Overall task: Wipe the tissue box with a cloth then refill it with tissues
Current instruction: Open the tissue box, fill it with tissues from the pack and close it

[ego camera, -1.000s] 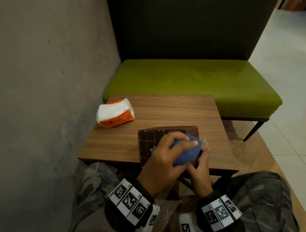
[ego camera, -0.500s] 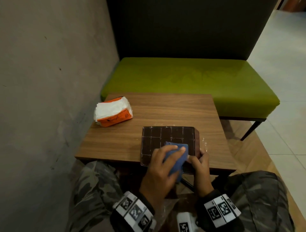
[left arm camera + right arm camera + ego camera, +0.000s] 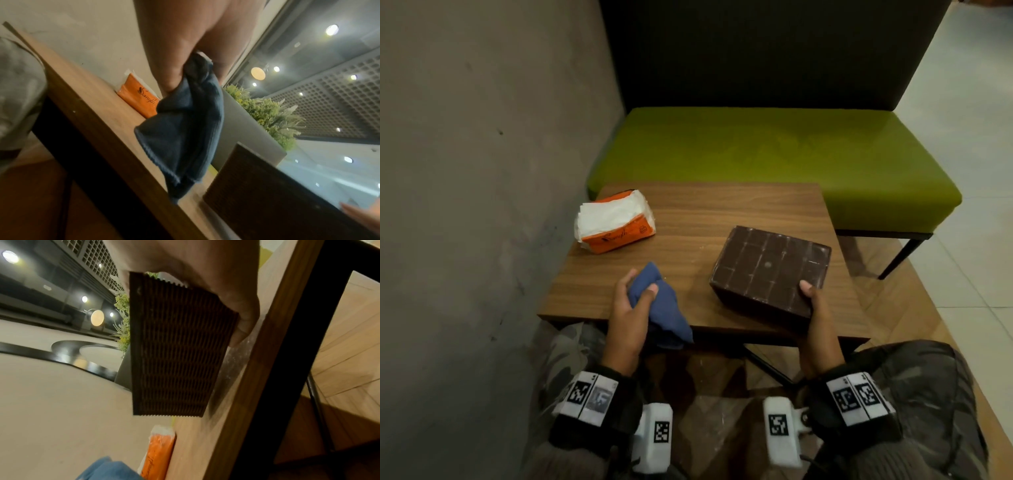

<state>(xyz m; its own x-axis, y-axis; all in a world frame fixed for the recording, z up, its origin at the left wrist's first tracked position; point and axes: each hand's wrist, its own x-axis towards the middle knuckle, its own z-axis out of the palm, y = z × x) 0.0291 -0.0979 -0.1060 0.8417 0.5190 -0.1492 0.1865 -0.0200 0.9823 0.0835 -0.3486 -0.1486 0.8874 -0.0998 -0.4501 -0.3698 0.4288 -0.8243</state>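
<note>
Dark brown grid-patterned tissue box (image 3: 770, 270), centre right, gripped by right hand (image 3: 816, 322); left hand (image 3: 630, 308) clutches blue cloth (image 3: 661, 305). Wooden table (image 3: 698, 219); green bench (image 3: 774, 154) upper frame.

Ribbed tissue box (image 3: 176, 344); soft cloth (image 3: 661, 305); wood-grain table (image 3: 702, 219).

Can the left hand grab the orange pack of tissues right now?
Probably not yet. The left hand is full: it grips the blue cloth. The way over the wooden table to the tissue pack looks free, so it could likely reach once it drops the cloth.
</note>
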